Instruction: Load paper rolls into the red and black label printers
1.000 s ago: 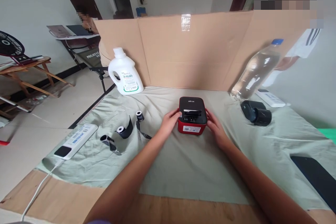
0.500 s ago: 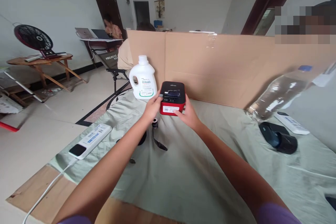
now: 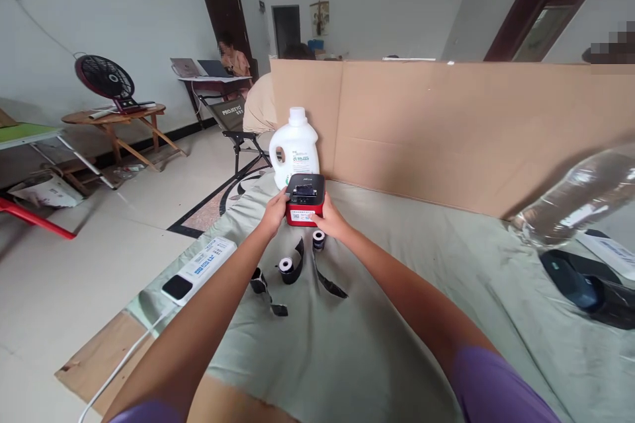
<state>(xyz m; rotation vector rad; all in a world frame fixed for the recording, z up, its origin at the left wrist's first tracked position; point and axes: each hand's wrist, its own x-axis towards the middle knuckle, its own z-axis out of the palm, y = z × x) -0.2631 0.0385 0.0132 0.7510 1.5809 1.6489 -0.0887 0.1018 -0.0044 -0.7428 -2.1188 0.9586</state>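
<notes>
As both hands (image 3: pixel 274 213) (image 3: pixel 333 218) clasp a red-black box (image 3: pixel 303 201), jug (image 3: pixel 296 144) just behind, cloth (image 3: pixel 446 238) stretching wide rightward.

A cloth (image 3: pixel 387 304) lies on the tabletop (image 3: pixel 102 363). On it, three rolls (image 3: pixel 286 269) lie before the machine (image 3: pixel 305 200), which is between the left hand (image 3: pixel 274 213) and right hand (image 3: pixel 333 218), in front of the jug (image 3: pixel 299 144). Left of the rolls is a device (image 3: pixel 207 264); at far right, a bottle (image 3: pixel 570 201). Cardboard (image 3: pixel 421 125) stands behind jug and bottle.

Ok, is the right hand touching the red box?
Touching. The head view shows the right hand against the red box, its thumb lying over the front face near the right edge, with no gap between.
</notes>
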